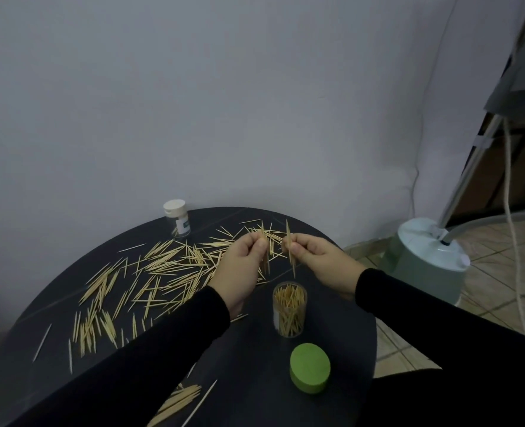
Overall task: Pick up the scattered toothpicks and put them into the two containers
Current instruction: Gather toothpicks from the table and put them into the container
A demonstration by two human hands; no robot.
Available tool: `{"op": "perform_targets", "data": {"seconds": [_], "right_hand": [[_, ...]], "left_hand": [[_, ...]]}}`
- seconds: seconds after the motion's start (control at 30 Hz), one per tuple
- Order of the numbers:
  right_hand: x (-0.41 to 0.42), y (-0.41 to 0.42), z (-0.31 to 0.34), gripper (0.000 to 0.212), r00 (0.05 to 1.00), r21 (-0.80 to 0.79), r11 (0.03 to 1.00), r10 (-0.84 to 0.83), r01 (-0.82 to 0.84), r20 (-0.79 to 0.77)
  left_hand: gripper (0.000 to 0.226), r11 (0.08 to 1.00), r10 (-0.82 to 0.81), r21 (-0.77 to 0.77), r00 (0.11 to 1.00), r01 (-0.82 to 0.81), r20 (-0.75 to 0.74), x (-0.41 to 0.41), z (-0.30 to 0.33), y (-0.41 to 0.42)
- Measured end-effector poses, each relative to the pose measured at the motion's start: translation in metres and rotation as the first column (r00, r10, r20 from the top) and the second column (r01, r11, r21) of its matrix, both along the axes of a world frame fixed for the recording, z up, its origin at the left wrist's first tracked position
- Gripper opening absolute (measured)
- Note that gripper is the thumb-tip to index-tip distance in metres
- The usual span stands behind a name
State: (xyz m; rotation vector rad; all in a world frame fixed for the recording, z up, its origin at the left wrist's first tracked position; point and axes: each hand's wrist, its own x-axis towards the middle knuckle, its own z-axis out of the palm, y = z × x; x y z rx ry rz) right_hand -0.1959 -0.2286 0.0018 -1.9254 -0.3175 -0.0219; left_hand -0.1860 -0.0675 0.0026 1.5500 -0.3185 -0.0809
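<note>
Open container [290, 309]: upright on bench [332, 334], just below both hands. Right hand [316, 260] pinches toothpicks [290, 251] near-vertical, nearer its mouth; left hand [239, 266] pinches another upright bundle [266, 257] beside.

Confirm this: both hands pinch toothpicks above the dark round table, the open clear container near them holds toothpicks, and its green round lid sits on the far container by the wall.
One thing is wrong. In the head view the green round lid lies on the dark round table, near the open clear container. The far container wears a white cap. The rest stands.
</note>
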Motion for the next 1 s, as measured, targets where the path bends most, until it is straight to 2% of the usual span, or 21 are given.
{"op": "perform_targets", "data": {"seconds": [0.1, 0.27, 0.37, 0.47, 0.63, 0.8, 1.0], "right_hand": [[-0.005, -0.003, -0.005, 0.020, 0.997, 0.020, 0.999, 0.046, -0.045, -0.062], [-0.012, -0.001, -0.013, 0.019, 0.977, -0.012, 0.992, 0.120, -0.124, -0.175], [-0.011, -0.007, -0.017, 0.015, 0.974, -0.120, 0.980, 0.134, -0.157, -0.183], [-0.011, -0.015, -0.016, 0.009, 0.983, -0.203, 0.966, 0.134, -0.158, -0.127], [-0.009, -0.031, -0.010, 0.015, 0.986, -0.295, 0.941, 0.149, -0.165, -0.077], [-0.009, -0.036, -0.005, 0.053, 0.978, -0.380, 0.901, 0.176, -0.207, -0.115], [-0.005, -0.032, -0.005, 0.051, 0.979, -0.533, 0.821, 0.163, -0.204, -0.124]], "left_hand": [[0.020, 0.997, -0.061, -0.042, 0.996, 0.058, -0.070, -0.008, 0.001, -0.002], [0.020, 0.984, -0.155, -0.102, 0.985, 0.147, -0.076, -0.016, -0.016, -0.002], [0.019, 0.983, -0.165, -0.091, 0.982, 0.157, -0.089, -0.020, -0.027, 0.001], [0.015, 0.987, -0.162, -0.011, 0.984, 0.161, -0.075, -0.021, -0.034, 0.006], [0.009, 0.977, -0.166, 0.137, 0.986, 0.163, 0.010, -0.024, -0.036, 0.012], [0.011, 0.958, -0.114, 0.277, 0.983, 0.070, 0.147, -0.017, -0.039, 0.022], [0.033, 0.864, -0.155, 0.493, 0.882, -0.097, 0.445, -0.011, -0.041, 0.030]]}}
